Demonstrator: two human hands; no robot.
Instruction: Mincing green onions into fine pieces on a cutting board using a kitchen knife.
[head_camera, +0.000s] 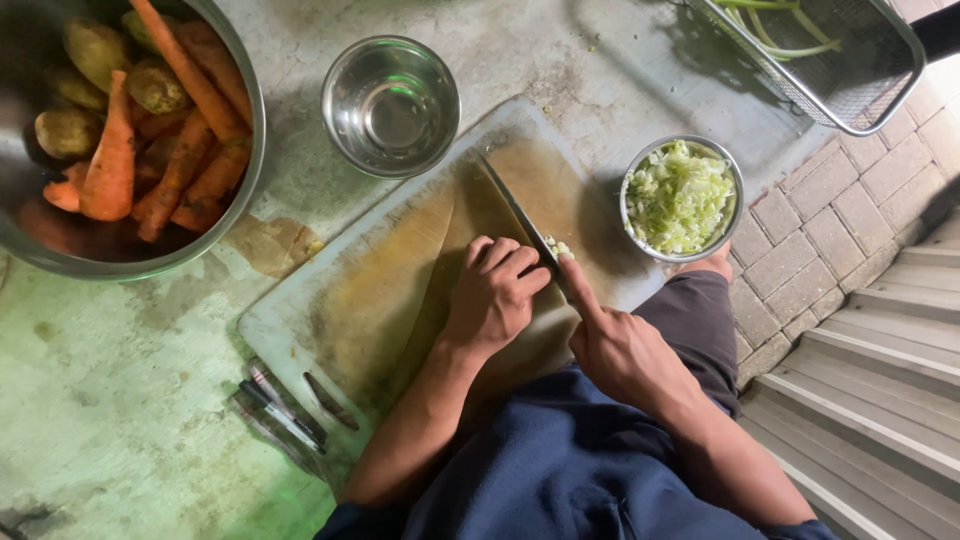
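My left hand (495, 292) rests on the worn cutting board (340, 300), fingers curled against the knife blade. It presses down on a pale green vegetable, of which only a few cut bits (557, 246) show at the fingertips. My right hand (612, 345) grips the knife (515, 210), index finger stretched along its spine, tip pointing away from me. A small steel bowl of chopped greens (680, 197) stands just right of the board.
A big steel basin (255, 150) of carrots and potatoes sits far left. An empty steel bowl (390, 105) stands beyond the board. A wire basket (850, 70) with green stalks is far right. Several pens (280, 415) lie near left; steps (880, 380) drop right.
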